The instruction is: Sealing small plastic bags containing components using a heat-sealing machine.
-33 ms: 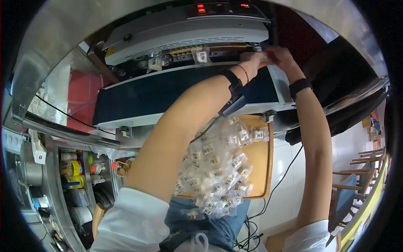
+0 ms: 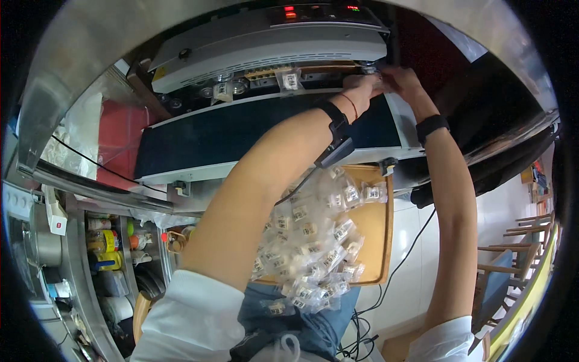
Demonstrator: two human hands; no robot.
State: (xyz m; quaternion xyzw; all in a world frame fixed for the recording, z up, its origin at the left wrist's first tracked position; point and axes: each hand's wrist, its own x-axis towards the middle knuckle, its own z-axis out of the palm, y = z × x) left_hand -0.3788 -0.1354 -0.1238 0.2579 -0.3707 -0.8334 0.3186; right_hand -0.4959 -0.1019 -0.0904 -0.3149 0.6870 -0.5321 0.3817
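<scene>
Left hand (image 2: 362, 89) and right hand (image 2: 403, 78) meet, pinching a small clear plastic packet (image 2: 373, 70) at the grey sealing machine's (image 2: 265, 48) right-end slot; judged risk: fingers nipped, packet feeding skewed.

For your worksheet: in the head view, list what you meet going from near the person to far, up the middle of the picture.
Blue jeans lap → pile of small clear bags → wooden tray → dark conveyor belt → small bag on the machine → grey machine housing → red lights.
</scene>
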